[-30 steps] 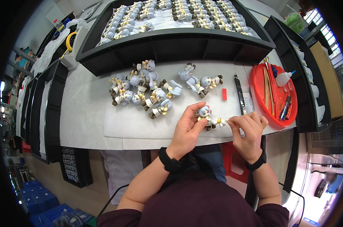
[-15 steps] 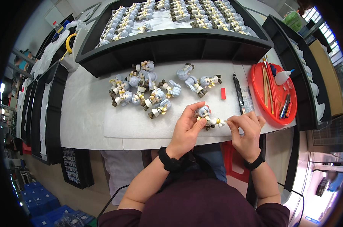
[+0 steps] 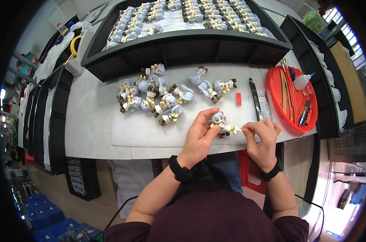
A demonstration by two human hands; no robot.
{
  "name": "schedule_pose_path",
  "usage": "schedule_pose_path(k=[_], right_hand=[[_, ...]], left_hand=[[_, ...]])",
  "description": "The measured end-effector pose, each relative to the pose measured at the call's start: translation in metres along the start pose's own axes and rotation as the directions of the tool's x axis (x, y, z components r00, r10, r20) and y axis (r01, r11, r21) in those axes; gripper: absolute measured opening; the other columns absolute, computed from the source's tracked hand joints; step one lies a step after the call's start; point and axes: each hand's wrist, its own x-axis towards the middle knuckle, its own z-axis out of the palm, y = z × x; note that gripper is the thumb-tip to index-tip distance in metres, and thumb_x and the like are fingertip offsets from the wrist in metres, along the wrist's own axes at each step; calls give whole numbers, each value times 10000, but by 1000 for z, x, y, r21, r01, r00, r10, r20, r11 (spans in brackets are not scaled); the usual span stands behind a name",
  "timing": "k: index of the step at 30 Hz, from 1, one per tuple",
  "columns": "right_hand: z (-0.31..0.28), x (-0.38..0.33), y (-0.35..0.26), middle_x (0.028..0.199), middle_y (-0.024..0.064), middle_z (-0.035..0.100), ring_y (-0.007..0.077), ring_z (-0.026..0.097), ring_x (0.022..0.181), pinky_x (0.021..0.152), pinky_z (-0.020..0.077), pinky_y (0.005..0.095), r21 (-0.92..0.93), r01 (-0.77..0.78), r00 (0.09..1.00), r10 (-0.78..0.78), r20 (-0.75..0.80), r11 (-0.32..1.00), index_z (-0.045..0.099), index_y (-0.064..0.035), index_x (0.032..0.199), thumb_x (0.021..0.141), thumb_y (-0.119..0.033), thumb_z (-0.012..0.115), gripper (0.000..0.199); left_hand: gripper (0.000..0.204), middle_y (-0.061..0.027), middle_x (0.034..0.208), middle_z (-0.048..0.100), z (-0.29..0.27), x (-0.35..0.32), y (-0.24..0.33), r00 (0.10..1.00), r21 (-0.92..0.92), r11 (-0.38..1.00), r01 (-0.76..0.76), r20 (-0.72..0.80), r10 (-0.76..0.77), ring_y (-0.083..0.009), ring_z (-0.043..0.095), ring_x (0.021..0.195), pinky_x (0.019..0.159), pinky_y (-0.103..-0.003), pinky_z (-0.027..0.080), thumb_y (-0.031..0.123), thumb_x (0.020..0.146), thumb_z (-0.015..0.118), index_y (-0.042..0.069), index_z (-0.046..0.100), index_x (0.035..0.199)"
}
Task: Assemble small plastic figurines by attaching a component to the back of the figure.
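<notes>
Both hands meet over the near edge of the white work mat (image 3: 110, 133): the left hand (image 3: 200, 135) curls its fingers and thumb around a small figurine (image 3: 220, 123) with a pale blue head and white-and-gold body, holding it just above the mat, while the right hand (image 3: 262, 139) pinches with thumb and forefinger at the figurine's right end, its other fingers folded in; what exactly it pinches is too small to tell. Each wrist carries a black band. Just beyond the left hand lies a loose heap of like figurines (image 3: 152, 94), tumbled on their sides, and a smaller group of them (image 3: 211, 84) rests a little to the right, well apart from the held one. Between that group and the right hand sit a small red block (image 3: 238, 99) and a long black pen-like tool (image 3: 255, 99) lying lengthwise. To the right, a round red tray (image 3: 276, 86) holds thin wooden sticks, a white squeeze bottle (image 3: 302, 81) and a few pens. At the far side of the table a big black tray (image 3: 183, 44) carries rows of more figurines laid in lines.
</notes>
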Motion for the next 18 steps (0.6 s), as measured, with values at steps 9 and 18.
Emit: schedule_pose_path(k=[9, 18], right_hand=[[4, -3, 2, 611, -37, 544, 137, 453, 608, 691, 241, 299, -11, -17, 1000, 17, -17, 1000, 611, -105, 712, 697, -85, 675, 68], [5, 3, 2, 595, -33, 526, 140, 453, 614, 702, 247, 303, 56, -24, 998, 21, 51, 998, 621, -112, 712, 691, -70, 671, 69]], left_hand=[[399, -127, 1190, 474, -5, -3, -1, 1000, 14, 1000, -18, 19, 18, -180, 486, 1106, 904, -319, 444, -35, 880, 434, 5, 336, 1265], [399, -129, 1191, 475, -5, 1, -1, 999, 1, 1000, 12, 30, -12, -185, 487, 1108, 908, -315, 441, -42, 877, 430, 6, 337, 1263]])
